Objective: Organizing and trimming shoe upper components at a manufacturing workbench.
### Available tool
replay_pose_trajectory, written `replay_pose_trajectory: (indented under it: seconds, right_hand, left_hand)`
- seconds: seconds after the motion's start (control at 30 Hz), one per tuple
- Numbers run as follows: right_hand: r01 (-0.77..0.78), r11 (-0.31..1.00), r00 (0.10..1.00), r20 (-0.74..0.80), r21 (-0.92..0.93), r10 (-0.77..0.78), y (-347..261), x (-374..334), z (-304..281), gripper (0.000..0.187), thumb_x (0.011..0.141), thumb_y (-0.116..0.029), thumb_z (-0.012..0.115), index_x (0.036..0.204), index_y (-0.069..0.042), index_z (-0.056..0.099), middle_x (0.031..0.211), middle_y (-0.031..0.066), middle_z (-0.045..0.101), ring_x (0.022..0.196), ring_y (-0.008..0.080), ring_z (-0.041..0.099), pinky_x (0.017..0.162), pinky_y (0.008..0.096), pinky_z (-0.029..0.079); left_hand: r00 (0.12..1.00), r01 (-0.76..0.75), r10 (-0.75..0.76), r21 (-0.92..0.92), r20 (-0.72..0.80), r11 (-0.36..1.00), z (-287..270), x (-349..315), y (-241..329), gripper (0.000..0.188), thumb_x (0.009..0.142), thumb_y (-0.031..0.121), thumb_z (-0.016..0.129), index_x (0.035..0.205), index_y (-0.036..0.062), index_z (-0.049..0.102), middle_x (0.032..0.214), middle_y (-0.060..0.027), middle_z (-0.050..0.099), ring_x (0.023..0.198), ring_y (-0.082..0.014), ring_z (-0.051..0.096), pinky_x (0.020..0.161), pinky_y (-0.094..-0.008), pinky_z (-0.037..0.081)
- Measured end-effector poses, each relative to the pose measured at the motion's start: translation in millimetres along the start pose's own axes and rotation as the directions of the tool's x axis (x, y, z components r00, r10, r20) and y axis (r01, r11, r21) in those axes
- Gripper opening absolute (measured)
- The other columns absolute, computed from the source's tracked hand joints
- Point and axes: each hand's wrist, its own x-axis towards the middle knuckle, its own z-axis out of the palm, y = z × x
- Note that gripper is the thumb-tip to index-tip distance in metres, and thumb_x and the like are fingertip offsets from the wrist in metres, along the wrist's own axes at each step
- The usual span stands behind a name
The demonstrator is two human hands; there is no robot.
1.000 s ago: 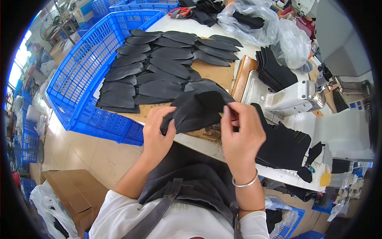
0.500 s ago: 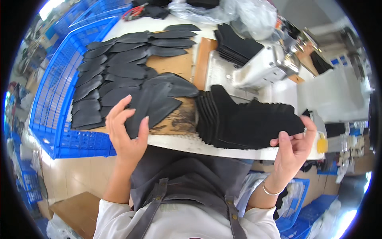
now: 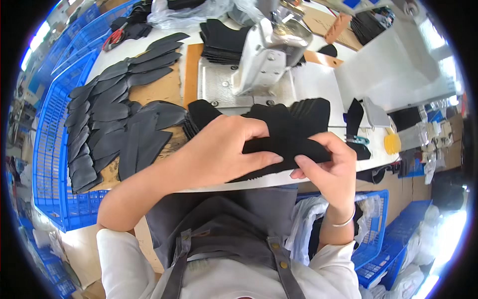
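Observation:
My left hand (image 3: 219, 149) reaches across to the right, its thumb and fingers closed on a black fabric piece (image 3: 286, 145). My right hand (image 3: 332, 167) pinches the right end of the same piece between thumb and fingers. The piece is lifted and bent over a fanned stack of black fabric pieces (image 3: 316, 110) at the table's front edge. My left hand hides part of that stack. To the left, dark grey leather-like pieces (image 3: 107, 112) lie in overlapping rows on a brown board (image 3: 154, 89).
A white sewing machine (image 3: 261, 62) stands behind the stack, with more black pieces (image 3: 219, 42) beside it. Small snips (image 3: 359, 140) lie to the right, near a yellow object (image 3: 392, 144). Blue baskets (image 3: 47, 169) flank the table at left and lower right.
My left hand has left the grey pieces and crossed right to grip the black piece. My right hand has moved inward along the stack, lifting the piece. The view has shifted right.

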Motion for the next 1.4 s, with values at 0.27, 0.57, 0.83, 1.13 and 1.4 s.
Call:
replay_pose_trajectory:
  seconds: [0.27, 0.57, 0.83, 1.13, 1.4]
  right_hand:
    - [0.242, 0.923, 0.962, 0.197, -0.301, -0.188, 14.5, 24.8, -20.3, 0.036, 0.072, -0.007, 0.073, 0.105, -0.002, 0.059, 0.092, 0.0117, 0.066, 0.082, 0.0205, 0.065, 0.075, 0.0283, 0.050]
    - [0.230, 0.897, 0.949, 0.290, -0.378, -0.121, 8.2, 31.4, -27.9, 0.037, 0.072, -0.011, 0.073, 0.107, -0.004, 0.060, 0.093, 0.0094, 0.067, 0.080, 0.0241, 0.065, 0.073, 0.0301, 0.049]
    - [0.259, 0.888, 0.940, 0.312, -0.379, -0.141, 7.0, 31.6, -25.6, 0.038, 0.072, -0.011, 0.073, 0.106, -0.004, 0.060, 0.095, 0.0104, 0.066, 0.081, 0.0289, 0.064, 0.073, 0.0311, 0.050]
    - [0.279, 0.857, 0.942, 0.295, -0.433, -0.158, 8.2, 29.7, -23.8, 0.042, 0.066, -0.005, 0.077, 0.105, -0.003, 0.062, 0.091, 0.0049, 0.065, 0.079, 0.0102, 0.059, 0.074, 0.0239, 0.046]
    - [0.292, 0.842, 0.940, 0.298, -0.455, -0.165, 7.2, 29.8, -20.8, 0.046, 0.064, -0.006, 0.078, 0.107, -0.004, 0.062, 0.093, 0.0075, 0.066, 0.082, 0.0152, 0.063, 0.075, 0.0260, 0.047]
  left_hand:
    - [0.992, 0.108, -0.113, 0.076, 0.061, 0.991, 1.9, 17.8, -0.5, 0.038, 0.074, 0.025, 0.080, 0.075, -0.0009, 0.052, 0.060, -0.0007, 0.039, 0.057, -0.0068, 0.032, 0.048, -0.0262, 0.029]
    - [0.982, 0.176, -0.180, 0.069, 0.064, 0.982, 3.2, 16.0, -5.3, 0.040, 0.072, 0.023, 0.082, 0.076, 0.0002, 0.049, 0.062, 0.0000, 0.038, 0.057, -0.0049, 0.032, 0.047, -0.0247, 0.029]
    - [0.990, 0.114, -0.121, 0.089, 0.078, 0.989, 2.1, 15.3, -6.6, 0.043, 0.072, 0.023, 0.082, 0.070, 0.0002, 0.046, 0.061, -0.0003, 0.031, 0.057, -0.0061, 0.027, 0.047, -0.0267, 0.025]
    - [0.989, 0.109, -0.116, 0.077, 0.095, 0.991, 1.6, 17.1, -4.3, 0.044, 0.072, 0.024, 0.081, 0.067, -0.0006, 0.045, 0.059, -0.0020, 0.031, 0.055, -0.0087, 0.027, 0.046, -0.0274, 0.025]
    - [0.998, 0.010, -0.023, 0.190, 0.066, 0.982, 1.9, 14.0, -5.7, 0.043, 0.071, 0.025, 0.081, 0.068, -0.0009, 0.046, 0.057, -0.0082, 0.032, 0.052, -0.0154, 0.027, 0.046, -0.0301, 0.027]
